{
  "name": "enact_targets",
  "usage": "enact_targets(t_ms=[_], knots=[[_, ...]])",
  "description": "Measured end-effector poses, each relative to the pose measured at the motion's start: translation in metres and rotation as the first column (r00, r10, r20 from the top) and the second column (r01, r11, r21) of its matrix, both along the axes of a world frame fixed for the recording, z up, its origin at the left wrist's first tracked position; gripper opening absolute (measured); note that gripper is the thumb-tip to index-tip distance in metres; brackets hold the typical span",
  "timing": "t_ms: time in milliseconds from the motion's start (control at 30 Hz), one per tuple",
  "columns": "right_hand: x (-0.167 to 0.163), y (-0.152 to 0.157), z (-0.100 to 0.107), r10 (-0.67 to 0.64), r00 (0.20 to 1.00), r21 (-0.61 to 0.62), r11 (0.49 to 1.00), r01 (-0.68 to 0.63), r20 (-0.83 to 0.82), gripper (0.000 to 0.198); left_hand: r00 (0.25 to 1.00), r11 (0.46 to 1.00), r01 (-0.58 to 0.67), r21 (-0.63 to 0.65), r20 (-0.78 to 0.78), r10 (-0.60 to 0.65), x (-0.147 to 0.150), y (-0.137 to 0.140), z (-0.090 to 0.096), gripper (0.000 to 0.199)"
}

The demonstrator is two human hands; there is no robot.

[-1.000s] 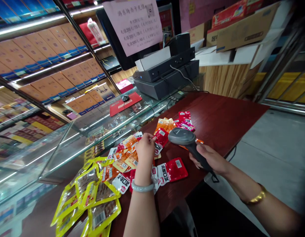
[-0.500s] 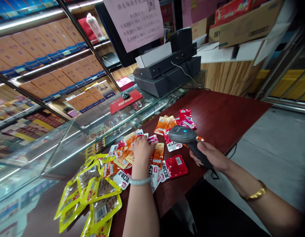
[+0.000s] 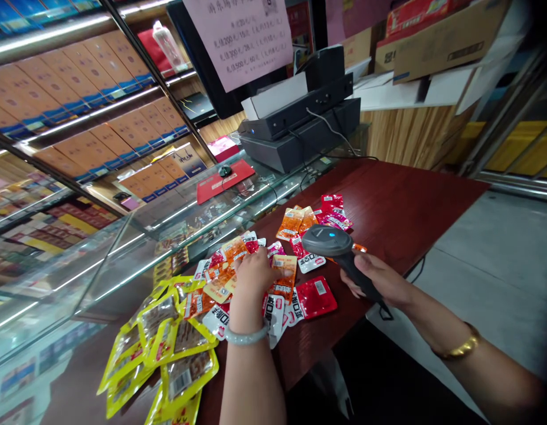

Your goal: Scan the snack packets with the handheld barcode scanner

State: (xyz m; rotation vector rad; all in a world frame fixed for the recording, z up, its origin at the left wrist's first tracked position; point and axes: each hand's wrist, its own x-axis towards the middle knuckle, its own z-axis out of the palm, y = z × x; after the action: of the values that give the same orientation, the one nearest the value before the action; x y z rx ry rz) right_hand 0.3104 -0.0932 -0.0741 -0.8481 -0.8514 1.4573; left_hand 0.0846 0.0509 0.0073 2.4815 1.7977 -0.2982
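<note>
My left hand, a pale bangle on its wrist, reaches over a pile of small snack packets. Its thumb stands apart from the fingers and lies over the edge of an orange packet; the other fingertips are partly hidden. In my right hand is a dark grey barcode scanner, gripped by the handle, a blue light on top. Below the scanner's head lies a red and white packet. A red packet rests between my hands. Left of my left hand, several yellow-edged snack bags overlap.
The dark red tabletop borders a glass display counter. Orange packets and pink-red packets lie beyond the scanner. A cash drawer, a monitor with a pink sign and a mouse stand behind.
My left hand has shifted slightly left and its thumb now reaches out to the right. The orange packet beside it is more exposed. My right hand and the scanner stay in place.
</note>
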Motion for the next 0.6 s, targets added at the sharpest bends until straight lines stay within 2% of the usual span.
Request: enact_targets(t_ms=[100, 200, 267, 367, 433, 600], knots=[[0.000, -0.001, 0.001, 0.004, 1.000, -0.007, 1.000, -0.004, -0.001, 0.055, 0.999, 1.000, 0.024, -0.009, -0.030, -0.024, 0.003, -0.007, 0.004, 0.060], [0.000, -0.001, 0.000, 0.008, 1.000, -0.002, 1.000, -0.008, 0.000, 0.054, 1.000, 0.997, 0.022, -0.070, -0.011, -0.022, 0.006, -0.008, 0.002, 0.062], [0.001, -0.001, -0.001, 0.010, 1.000, 0.001, 1.000, -0.010, 0.003, 0.053, 0.999, 0.994, 0.011, -0.110, 0.045, -0.006, 0.005, -0.006, -0.001, 0.061], [0.002, -0.001, -0.003, 0.028, 0.999, 0.013, 1.000, -0.029, 0.017, 0.053, 0.983, 0.995, 0.009, -0.098, 0.185, 0.009, 0.004, 0.001, -0.005, 0.053], [0.002, -0.001, -0.004, 0.051, 0.998, 0.026, 0.998, -0.052, 0.030, 0.053, 0.947, 0.997, 0.007, -0.074, 0.320, 0.017, 0.004, 0.006, -0.008, 0.042], [0.004, -0.002, -0.002, 0.105, 0.992, 0.057, 0.992, -0.109, 0.076, 0.056, 0.793, 0.996, -0.056, -0.069, 0.603, 0.086, 0.009, 0.015, -0.018, 0.027]])
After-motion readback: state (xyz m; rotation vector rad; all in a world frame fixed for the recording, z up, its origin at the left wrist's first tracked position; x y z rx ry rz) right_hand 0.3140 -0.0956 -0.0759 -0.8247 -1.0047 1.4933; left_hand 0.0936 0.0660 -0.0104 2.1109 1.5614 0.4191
